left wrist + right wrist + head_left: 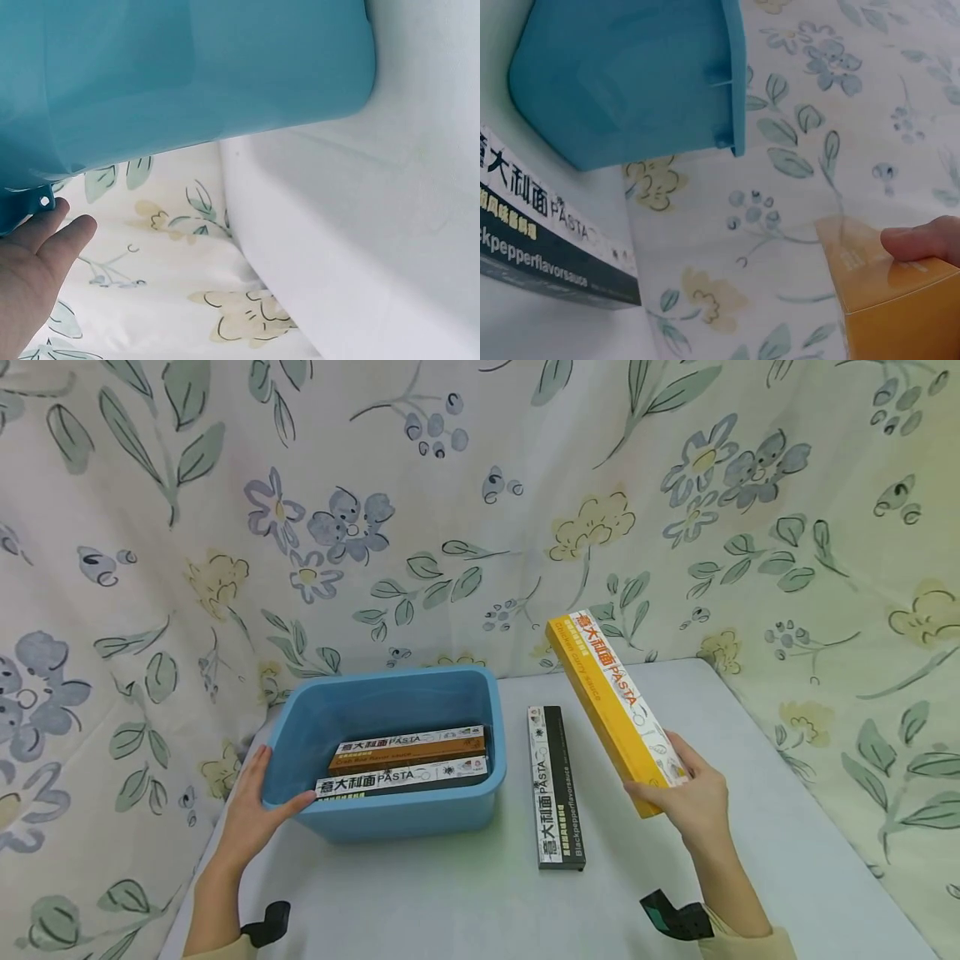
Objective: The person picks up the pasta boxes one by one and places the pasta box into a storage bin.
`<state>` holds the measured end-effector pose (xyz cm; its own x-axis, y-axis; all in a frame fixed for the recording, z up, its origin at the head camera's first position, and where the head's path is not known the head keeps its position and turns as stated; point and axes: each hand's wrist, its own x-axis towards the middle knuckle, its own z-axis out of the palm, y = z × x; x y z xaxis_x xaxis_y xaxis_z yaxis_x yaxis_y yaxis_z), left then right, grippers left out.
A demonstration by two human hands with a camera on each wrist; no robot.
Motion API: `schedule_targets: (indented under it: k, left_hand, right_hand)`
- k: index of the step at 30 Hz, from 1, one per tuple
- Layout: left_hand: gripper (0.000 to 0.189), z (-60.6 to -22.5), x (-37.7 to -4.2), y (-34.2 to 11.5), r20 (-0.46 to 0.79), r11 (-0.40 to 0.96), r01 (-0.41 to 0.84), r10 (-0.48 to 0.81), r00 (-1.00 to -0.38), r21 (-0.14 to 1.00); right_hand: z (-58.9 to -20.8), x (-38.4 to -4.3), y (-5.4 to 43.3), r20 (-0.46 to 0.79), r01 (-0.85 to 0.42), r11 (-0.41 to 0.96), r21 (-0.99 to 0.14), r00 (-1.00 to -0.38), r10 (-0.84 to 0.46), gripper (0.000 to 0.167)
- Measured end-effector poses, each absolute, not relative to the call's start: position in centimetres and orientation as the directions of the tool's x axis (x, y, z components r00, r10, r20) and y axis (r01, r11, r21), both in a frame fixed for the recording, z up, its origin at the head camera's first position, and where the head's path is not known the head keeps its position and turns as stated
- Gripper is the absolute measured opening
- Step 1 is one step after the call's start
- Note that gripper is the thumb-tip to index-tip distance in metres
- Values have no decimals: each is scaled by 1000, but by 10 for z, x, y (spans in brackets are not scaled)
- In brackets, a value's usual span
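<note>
My right hand grips the lower end of a yellow pasta box marked "Chicken curry sauce". The box is tilted in the air above the table; its orange end shows in the right wrist view with the thumb over it. My left hand rests with spread fingers at the near left corner of a blue plastic bin, touching its rim. Inside the bin lie a brown pasta box and a black-and-white pasta box, side by side.
A black pepper pasta box lies flat on the white table, right of the bin and below the raised yellow box. A floral curtain hangs behind and along both sides of the table.
</note>
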<state>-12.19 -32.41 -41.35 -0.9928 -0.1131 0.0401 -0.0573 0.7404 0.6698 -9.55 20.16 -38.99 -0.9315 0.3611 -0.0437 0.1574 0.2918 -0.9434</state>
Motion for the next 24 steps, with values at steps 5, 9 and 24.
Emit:
schedule_targets:
  k: [5,9,24]
  left_hand:
    - [110,-413,-122,-325,31,740,-65,-115,-993,669]
    - [110,-413,-122,-324,32,739,-65,-115,-993,670]
    - [110,-412,-121,-324,30,736,-66,-116,-993,674]
  right_hand:
    - [-383,-96,197,-16,115,286,-951,-945,327,90]
    - [-376,-95,193,-12,104,285,-953,-952,306,92]
    - [-357,-93,179,53,5,315,-949,-983,178,94]
